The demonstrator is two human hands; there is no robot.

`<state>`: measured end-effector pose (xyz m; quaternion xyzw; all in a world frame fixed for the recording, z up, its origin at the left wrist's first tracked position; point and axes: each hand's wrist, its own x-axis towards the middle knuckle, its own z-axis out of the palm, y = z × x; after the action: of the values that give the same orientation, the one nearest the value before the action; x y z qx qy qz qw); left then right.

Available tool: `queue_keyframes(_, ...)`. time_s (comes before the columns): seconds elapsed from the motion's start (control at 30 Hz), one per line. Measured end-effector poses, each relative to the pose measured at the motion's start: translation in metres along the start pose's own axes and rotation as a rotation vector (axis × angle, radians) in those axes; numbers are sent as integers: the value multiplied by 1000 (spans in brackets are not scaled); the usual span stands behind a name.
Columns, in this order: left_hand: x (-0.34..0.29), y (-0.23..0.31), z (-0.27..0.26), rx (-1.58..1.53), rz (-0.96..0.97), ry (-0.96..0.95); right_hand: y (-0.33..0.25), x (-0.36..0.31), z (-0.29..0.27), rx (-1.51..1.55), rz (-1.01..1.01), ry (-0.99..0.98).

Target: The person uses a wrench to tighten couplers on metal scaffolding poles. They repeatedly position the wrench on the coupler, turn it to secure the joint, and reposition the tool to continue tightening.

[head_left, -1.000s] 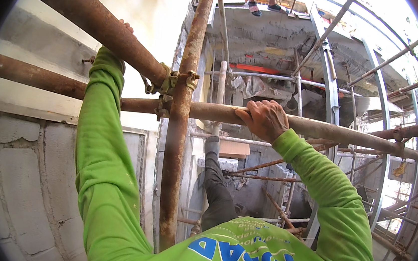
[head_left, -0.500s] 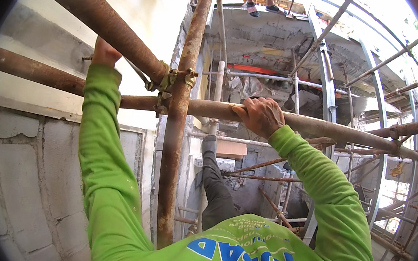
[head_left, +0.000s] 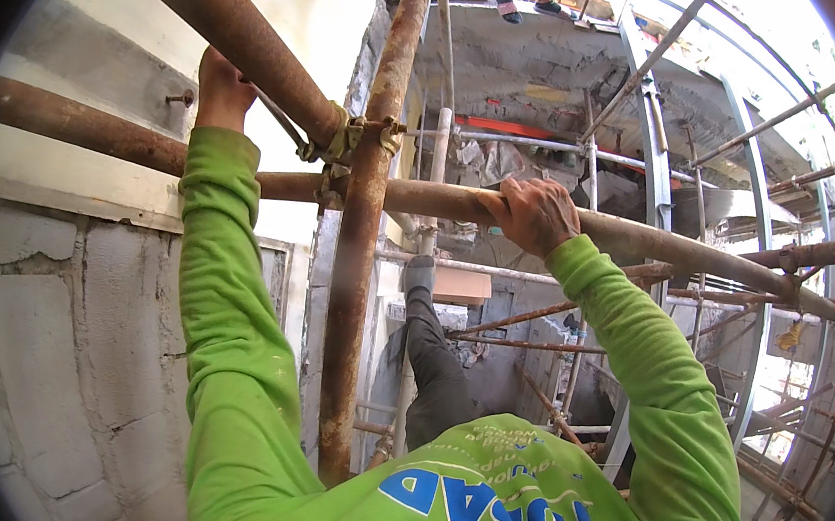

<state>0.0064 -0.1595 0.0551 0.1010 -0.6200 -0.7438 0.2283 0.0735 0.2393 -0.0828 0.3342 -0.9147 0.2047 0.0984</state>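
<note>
My left hand (head_left: 225, 89) is closed beside the thick, rusty slanting pipe (head_left: 223, 31), which hides part of its fingers. A thin metal bar (head_left: 282, 127) runs from this hand to the metal clamps (head_left: 343, 143) where the pipes cross. My left sleeve passes in front of the level pipe (head_left: 423, 199). Farther right, my right hand (head_left: 539, 215) wraps over the top of that same level pipe. A rusty upright pipe (head_left: 356, 275) stands between my arms, against the clamps.
Below, my leg (head_left: 434, 353) reaches down with its foot near a reddish-brown block (head_left: 462, 285). A block wall (head_left: 69, 327) rises on the left. More scaffold pipes and metal uprights (head_left: 659, 173) stand to the right. Another person's feet (head_left: 527, 10) show at the top.
The whole view has shifted slightly, so the pipes sit a little higher. My right hand has moved slightly right along the level pipe. My left hand keeps its place beside the slanting pipe.
</note>
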Motion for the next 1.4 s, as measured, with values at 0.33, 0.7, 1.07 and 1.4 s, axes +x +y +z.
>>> queue_keyframes(0.33,-32,29,17,-107,-119,-100,-11,0,2,-199,64,17)
queue_keyframes(0.7,-167,-63,-93,-506,485,-301,-10,1,6,-153,21,-10)
queue_keyframes(1.07,-180,-73,-99,-576,491,-300,-9,6,5,-150,-24,-103)
queue_keyframes(1.4,-188,-84,-107,-765,475,-99,-16,17,2,-71,-14,-46)
